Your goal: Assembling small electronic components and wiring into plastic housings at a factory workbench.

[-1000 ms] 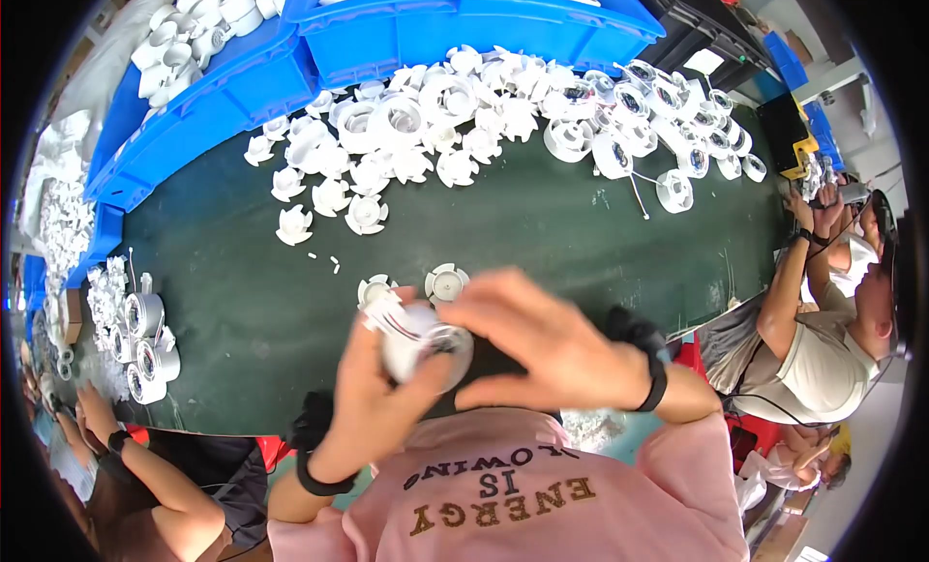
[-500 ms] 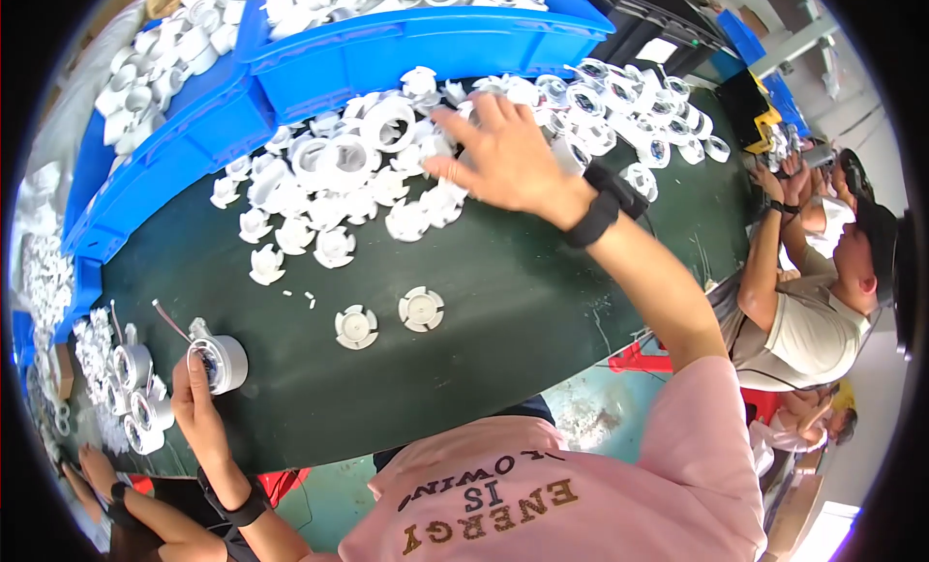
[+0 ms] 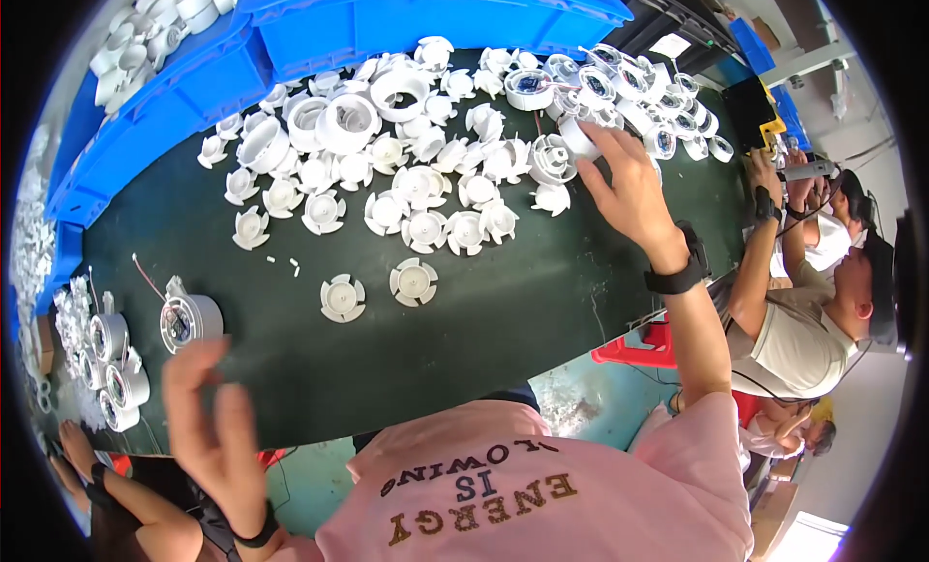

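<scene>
My left hand [image 3: 218,427] is lifted at the front left edge of the bench, its blurred fingers apart with nothing between them. Just beyond it stands a white round housing [image 3: 198,320] with a circuit board inside and a thin wire sticking up. My right hand [image 3: 627,190] reaches to the right side of the pile, thumb and fingers around the edge of another white round housing [image 3: 579,140]; the fingers partly hide it. Two white fan impellers, a left one [image 3: 343,298] and a right one [image 3: 413,281], lie flat on the dark green bench mat.
Heaped white impellers and rings [image 3: 348,127] cover the far bench, with clear-faced housings [image 3: 668,103] at right. Blue bins [image 3: 435,25] line the back. Wired housings [image 3: 124,380] stand at far left. A co-worker [image 3: 813,320] works on the right; another person's arm [image 3: 126,504] shows lower left.
My left hand has let go of the wired housing and drawn back toward me. My right hand has moved right from the impeller pile to the round housings.
</scene>
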`<state>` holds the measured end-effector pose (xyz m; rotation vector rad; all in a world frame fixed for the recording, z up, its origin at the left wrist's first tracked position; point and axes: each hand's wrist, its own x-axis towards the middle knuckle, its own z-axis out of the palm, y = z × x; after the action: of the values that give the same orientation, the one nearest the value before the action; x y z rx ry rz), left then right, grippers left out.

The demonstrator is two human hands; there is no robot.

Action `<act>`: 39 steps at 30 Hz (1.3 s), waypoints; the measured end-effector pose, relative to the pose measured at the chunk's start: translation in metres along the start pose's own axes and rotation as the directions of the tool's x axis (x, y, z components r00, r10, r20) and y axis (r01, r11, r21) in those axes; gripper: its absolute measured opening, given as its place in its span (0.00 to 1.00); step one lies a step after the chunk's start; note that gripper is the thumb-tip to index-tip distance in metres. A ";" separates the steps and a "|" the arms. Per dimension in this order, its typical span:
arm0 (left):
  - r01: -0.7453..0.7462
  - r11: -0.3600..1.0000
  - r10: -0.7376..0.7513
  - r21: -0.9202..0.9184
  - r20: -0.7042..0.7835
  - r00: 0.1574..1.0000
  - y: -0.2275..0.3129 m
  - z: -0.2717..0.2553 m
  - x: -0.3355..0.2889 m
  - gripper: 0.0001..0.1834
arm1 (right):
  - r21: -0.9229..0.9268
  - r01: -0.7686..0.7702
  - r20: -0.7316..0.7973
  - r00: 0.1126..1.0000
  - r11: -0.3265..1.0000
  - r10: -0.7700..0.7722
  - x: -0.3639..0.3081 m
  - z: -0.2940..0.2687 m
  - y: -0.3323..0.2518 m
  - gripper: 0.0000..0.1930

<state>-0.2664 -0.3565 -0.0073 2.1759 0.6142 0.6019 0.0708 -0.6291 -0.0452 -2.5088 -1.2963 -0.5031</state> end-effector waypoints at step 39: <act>-0.719 0.685 0.685 -0.119 0.440 0.581 0.013 0.182 0.079 0.15 | 0.523 0.022 0.041 0.998 0.852 -0.051 -0.048 0.010 -0.057 0.18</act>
<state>-0.0946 -0.4176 -0.0866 2.4824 -0.5515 0.4233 -0.0002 -0.6286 -0.0699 -2.0530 -1.2890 -0.0651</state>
